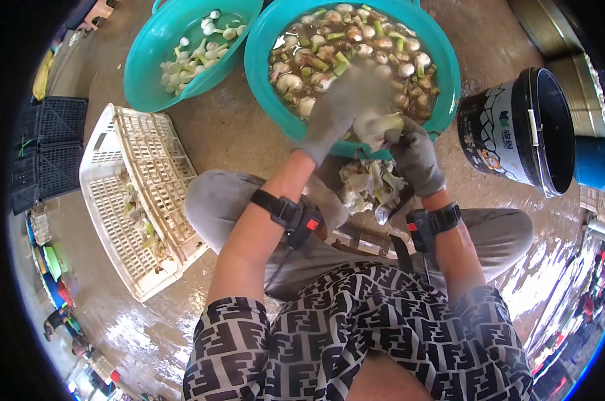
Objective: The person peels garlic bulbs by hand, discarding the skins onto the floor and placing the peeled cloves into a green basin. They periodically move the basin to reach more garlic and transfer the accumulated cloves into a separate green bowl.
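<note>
Over the near rim of a large teal tub (255, 73), my gloved left hand (332, 117) is smeared by motion and its fingers cannot be made out. Close to its right, my gloved right hand (419, 157) is closed on a pale garlic bulb (377, 128). Brown water with many garlic bulbs (289, 83) and green stem pieces fills the tub. Below my hands lies a heap of pale peelings (366, 184). At the upper left, a second teal basin (142, 73) holds cleaned white bulbs (179, 73).
A white plastic crate (105, 230) with scraps inside stands tilted at the left. Black crates (62, 127) are stacked beyond it. On the right are a black bucket (506, 130) and a blue container (593, 164). The floor (148, 327) looks wet.
</note>
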Tool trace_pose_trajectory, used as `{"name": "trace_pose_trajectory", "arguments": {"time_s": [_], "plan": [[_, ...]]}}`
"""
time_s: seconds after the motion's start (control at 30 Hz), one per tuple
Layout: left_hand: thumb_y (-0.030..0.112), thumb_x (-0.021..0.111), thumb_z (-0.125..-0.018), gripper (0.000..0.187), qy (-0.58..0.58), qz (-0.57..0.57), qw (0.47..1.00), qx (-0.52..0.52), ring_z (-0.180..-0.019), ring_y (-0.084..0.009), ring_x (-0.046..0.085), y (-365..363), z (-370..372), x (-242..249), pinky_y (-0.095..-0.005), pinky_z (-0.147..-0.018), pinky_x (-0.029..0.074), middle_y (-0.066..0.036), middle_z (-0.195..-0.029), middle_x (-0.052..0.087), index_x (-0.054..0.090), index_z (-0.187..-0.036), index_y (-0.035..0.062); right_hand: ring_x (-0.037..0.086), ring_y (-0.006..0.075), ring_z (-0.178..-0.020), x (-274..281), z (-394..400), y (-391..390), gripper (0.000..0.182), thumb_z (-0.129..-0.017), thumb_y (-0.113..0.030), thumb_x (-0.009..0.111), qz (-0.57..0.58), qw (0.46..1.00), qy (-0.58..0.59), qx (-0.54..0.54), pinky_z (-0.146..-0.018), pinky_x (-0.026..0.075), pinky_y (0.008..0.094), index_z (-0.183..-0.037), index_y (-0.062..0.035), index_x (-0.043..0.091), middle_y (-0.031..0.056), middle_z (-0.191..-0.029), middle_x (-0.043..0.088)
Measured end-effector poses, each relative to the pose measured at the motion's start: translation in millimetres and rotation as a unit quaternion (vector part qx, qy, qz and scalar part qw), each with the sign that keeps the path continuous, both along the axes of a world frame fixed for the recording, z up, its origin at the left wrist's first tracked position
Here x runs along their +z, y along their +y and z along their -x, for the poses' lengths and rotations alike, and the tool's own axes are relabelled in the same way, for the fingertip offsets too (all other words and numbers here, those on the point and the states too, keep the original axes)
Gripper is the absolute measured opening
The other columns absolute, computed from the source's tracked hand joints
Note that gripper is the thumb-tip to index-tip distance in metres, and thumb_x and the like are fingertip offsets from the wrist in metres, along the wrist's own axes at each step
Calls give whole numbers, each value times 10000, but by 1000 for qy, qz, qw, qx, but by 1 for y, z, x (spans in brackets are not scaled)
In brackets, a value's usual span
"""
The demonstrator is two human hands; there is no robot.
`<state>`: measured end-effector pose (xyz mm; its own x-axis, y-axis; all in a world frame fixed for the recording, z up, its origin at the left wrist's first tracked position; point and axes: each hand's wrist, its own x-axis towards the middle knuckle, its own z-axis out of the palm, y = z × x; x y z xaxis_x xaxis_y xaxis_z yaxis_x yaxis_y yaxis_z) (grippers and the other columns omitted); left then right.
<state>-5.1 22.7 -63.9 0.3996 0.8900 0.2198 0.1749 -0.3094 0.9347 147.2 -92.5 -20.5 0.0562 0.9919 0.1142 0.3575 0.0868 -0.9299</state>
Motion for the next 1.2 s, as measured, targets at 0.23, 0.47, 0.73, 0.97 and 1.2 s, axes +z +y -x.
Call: {"name": "trace_pose_trajectory", "arguments": {"time_s": [0.23, 0.47, 0.73, 0.97, 1.2], "plan": [[354, 473, -904, 274, -34, 529, 838, -130, -455, -48, 430, -26, 5, 27, -204, -396, 309, 48, -639, 528, 607, -912, 115, 556, 110, -816, 23, 12, -2, 223, -791, 28, 523, 72, 990, 123, -17, -749, 460, 246, -1009, 13, 562, 38, -911, 606], [273, 383, -928, 299, 45, 496, 838, -224, -538, -116, 529, -36, 4, 36, -240, -443, 400, -20, -701, 573, 567, -1011, 52, 572, 103, -857, 0, 4, 17, 299, -778, -36, 605, 5, 957, 289, -6, -776, 468, 252, -1068, 14, 555, 40, -961, 624], [413, 403, -933, 432, -184, 532, 779, -278, -635, -130, 566, -34, -10, 2, -240, -466, 437, -69, -863, 595, 506, -1126, 40, 620, 122, -844, 46, -24, -11, 264, -717, -81, 683, -167, 964, -155, -137, -761, 503, 253, -956, -26, 585, 38, -902, 648], [387, 436, -923, 458, -254, 474, 807, -246, -842, -134, 587, -17, 4, 9, -269, -665, 529, -66, -1045, 566, 479, -1207, 31, 590, 169, -971, 2, -37, -57, 496, -777, -266, 678, 387, 897, -201, -75, -794, 471, 273, -1184, -53, 493, 118, -1021, 617], [396, 430, -925, 494, -174, 392, 855, -290, -946, -149, 579, -28, -3, 31, -272, -766, 517, -69, -1135, 538, 451, -1247, 23, 611, 170, -795, -2, -29, -27, 272, -909, -196, 432, 119, 896, 420, -77, -670, 514, 274, -1128, -48, 493, 103, -965, 591]]}}
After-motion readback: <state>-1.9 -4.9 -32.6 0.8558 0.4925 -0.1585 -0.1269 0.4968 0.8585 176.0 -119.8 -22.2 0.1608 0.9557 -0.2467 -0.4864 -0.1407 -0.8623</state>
